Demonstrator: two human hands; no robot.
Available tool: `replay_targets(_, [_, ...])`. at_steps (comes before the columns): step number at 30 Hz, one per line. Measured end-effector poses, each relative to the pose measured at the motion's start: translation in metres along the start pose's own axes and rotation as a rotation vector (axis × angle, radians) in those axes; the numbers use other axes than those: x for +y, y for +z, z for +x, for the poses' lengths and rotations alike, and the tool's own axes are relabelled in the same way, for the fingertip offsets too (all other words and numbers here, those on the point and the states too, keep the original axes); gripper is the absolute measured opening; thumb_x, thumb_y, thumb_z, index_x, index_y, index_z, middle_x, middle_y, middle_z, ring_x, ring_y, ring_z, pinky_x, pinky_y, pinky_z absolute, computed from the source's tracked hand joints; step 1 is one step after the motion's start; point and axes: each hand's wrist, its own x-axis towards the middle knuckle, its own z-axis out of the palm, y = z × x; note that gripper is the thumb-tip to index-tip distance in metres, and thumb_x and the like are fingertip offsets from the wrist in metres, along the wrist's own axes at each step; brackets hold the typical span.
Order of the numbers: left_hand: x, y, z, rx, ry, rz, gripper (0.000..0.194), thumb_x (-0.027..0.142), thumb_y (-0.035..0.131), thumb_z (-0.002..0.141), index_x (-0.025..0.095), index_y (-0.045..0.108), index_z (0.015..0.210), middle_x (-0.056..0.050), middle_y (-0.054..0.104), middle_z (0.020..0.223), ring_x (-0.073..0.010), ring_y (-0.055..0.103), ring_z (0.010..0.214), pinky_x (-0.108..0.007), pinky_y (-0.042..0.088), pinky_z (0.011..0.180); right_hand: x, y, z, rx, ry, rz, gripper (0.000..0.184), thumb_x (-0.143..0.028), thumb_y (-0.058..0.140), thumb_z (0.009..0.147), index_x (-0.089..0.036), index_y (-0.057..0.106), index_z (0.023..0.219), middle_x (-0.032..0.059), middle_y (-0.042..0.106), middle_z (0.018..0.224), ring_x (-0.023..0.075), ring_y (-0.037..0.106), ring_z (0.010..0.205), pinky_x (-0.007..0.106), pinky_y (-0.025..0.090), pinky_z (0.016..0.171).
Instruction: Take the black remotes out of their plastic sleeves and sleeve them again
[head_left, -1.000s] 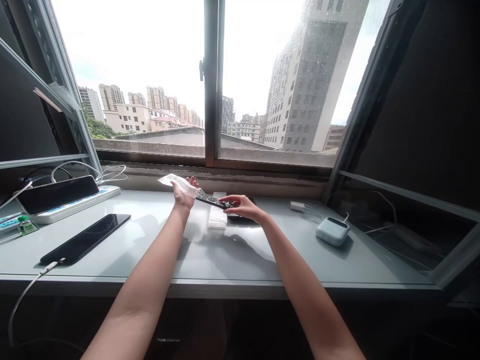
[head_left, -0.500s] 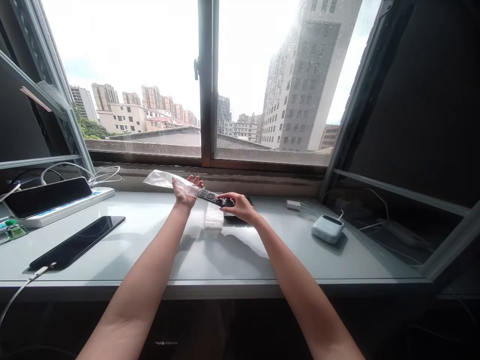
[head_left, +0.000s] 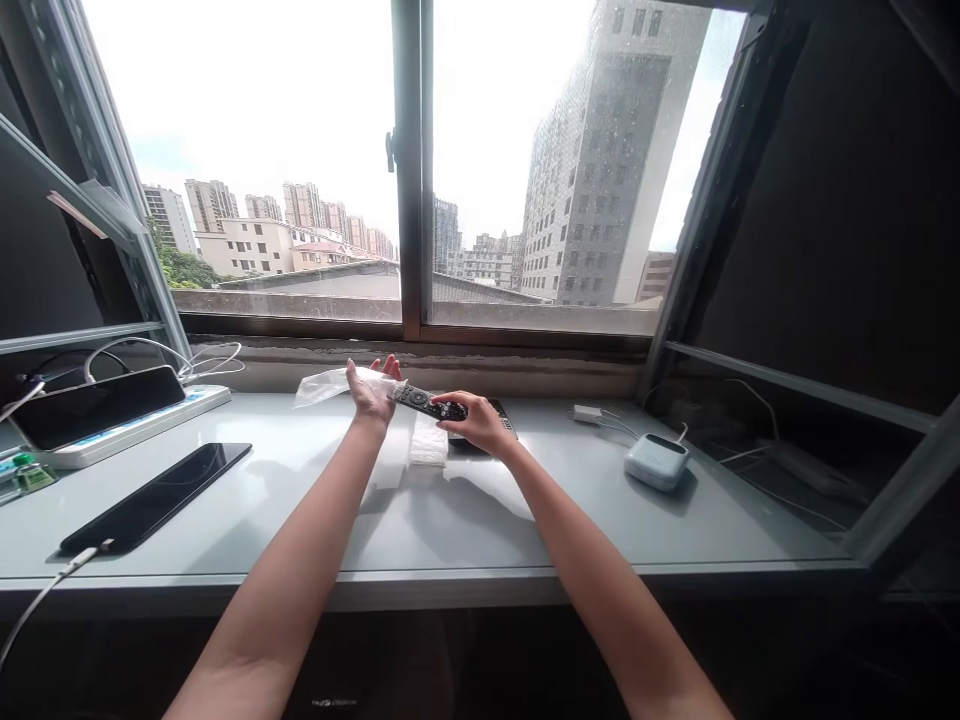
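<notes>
My left hand is raised over the back of the table, palm up, holding a clear plastic bag that lies across the palm and trails to the left. A black remote control is pinched in my right hand. Its far end points left and meets the bag's edge at my left hand; how far it is inside the bag I cannot tell. Below the remote, a stack of folded clear plastic lies on the table. Partly hidden behind my right hand is a dark object with buttons.
On the left of the white table lie a black phone on a cable and a power strip with another phone propped on it. At right stands a pale power bank beside a white plug.
The bag's loose end has shifted slightly right and down. Both hands hold nearly the same pose, with the remote still at the bag. The camera view has tilted slightly.
</notes>
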Motion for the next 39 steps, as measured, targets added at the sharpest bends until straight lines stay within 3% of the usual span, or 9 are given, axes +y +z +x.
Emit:
replay_targets(3, [-0.006, 0.004, -0.005, -0.048, 0.015, 0.023, 0.038, 0.054, 0.048, 0.094, 0.022, 0.046, 0.115, -0.009, 0.062, 0.1, -0.018, 0.065, 0.083, -0.029, 0.055, 0.071, 0.001, 0.004, 0.001, 0.069, 0.078, -0.025, 0.043, -0.012, 0.077, 0.076, -0.03, 0.07, 0.114, -0.0005, 0.069, 0.116, 0.0236, 0.064, 0.108, 0.038, 0.05, 0.095])
replay_targets(7, [-0.018, 0.009, -0.013, -0.096, -0.046, 0.095, 0.037, 0.034, 0.059, 0.092, 0.018, 0.048, 0.123, -0.008, 0.063, 0.096, -0.0179, 0.067, 0.08, -0.03, 0.056, 0.074, 0.004, 0.01, 0.004, 0.167, 0.122, -0.007, 0.042, -0.015, 0.075, 0.078, -0.028, 0.067, 0.118, 0.0004, 0.07, 0.115, 0.0229, 0.065, 0.103, 0.037, 0.051, 0.09])
replay_targets(10, [-0.028, 0.014, -0.019, -0.147, -0.097, 0.151, 0.028, 0.015, 0.057, 0.09, 0.012, 0.054, 0.118, -0.01, 0.068, 0.093, -0.0165, 0.069, 0.079, -0.026, 0.055, 0.074, 0.005, 0.011, 0.004, 0.183, 0.09, -0.018, 0.039, -0.016, 0.075, 0.079, -0.027, 0.068, 0.116, 0.0011, 0.069, 0.116, 0.0222, 0.065, 0.104, 0.036, 0.051, 0.091])
replay_targets(14, [-0.035, 0.018, -0.021, -0.082, -0.07, 0.192, 0.022, 0.002, 0.048, 0.089, 0.011, 0.058, 0.107, -0.005, 0.071, 0.077, -0.0126, 0.069, 0.069, -0.023, 0.054, 0.071, -0.001, 0.011, 0.001, 0.149, 0.042, -0.08, 0.039, -0.017, 0.076, 0.078, -0.028, 0.068, 0.115, 0.001, 0.068, 0.116, 0.0216, 0.065, 0.103, 0.035, 0.052, 0.09])
replay_targets(18, [-0.038, 0.012, -0.017, -0.038, -0.051, 0.292, 0.013, 0.005, 0.05, 0.09, 0.014, 0.059, 0.094, -0.003, 0.071, 0.073, -0.0117, 0.067, 0.064, -0.022, 0.052, 0.066, -0.008, 0.013, -0.003, 0.147, 0.037, -0.242, 0.039, -0.015, 0.073, 0.081, -0.028, 0.066, 0.117, 0.0005, 0.066, 0.118, 0.0214, 0.065, 0.1, 0.034, 0.054, 0.086])
replay_targets(24, [-0.046, 0.009, -0.011, -0.013, -0.085, 0.435, 0.008, 0.016, 0.058, 0.091, 0.017, 0.057, 0.083, -0.003, 0.07, 0.073, -0.0115, 0.063, 0.06, -0.021, 0.05, 0.06, -0.008, 0.015, -0.003, 0.16, -0.015, -0.522, 0.043, -0.01, 0.067, 0.082, -0.027, 0.063, 0.122, 0.0044, 0.062, 0.123, 0.0247, 0.06, 0.111, 0.035, 0.055, 0.084])
replay_targets(27, [-0.045, 0.016, -0.012, -0.088, -0.068, 0.372, 0.014, 0.021, 0.051, 0.095, 0.016, 0.059, 0.084, -0.003, 0.069, 0.075, -0.0104, 0.062, 0.06, -0.019, 0.049, 0.06, -0.007, 0.011, -0.002, 0.202, 0.0, -0.503, 0.042, -0.011, 0.067, 0.083, -0.026, 0.062, 0.123, 0.0031, 0.062, 0.123, 0.0232, 0.061, 0.108, 0.035, 0.056, 0.084])
replay_targets(31, [-0.041, 0.02, -0.015, -0.096, 0.044, 0.347, 0.018, 0.011, 0.041, 0.096, 0.015, 0.057, 0.088, -0.005, 0.071, 0.078, -0.012, 0.067, 0.071, -0.021, 0.052, 0.066, -0.004, 0.008, -0.002, 0.205, -0.04, -0.487, 0.043, -0.012, 0.068, 0.084, -0.026, 0.061, 0.123, 0.0021, 0.06, 0.127, 0.0227, 0.059, 0.112, 0.035, 0.056, 0.086])
replay_targets(39, [-0.043, 0.014, -0.021, -0.044, 0.061, 0.423, 0.006, 0.012, 0.056, 0.092, 0.014, 0.058, 0.087, -0.006, 0.072, 0.077, -0.0136, 0.067, 0.067, -0.023, 0.051, 0.064, -0.001, 0.011, -0.003, 0.185, -0.035, -0.407, 0.042, -0.012, 0.067, 0.083, -0.029, 0.062, 0.121, 0.0029, 0.06, 0.125, 0.0246, 0.059, 0.112, 0.037, 0.055, 0.088])
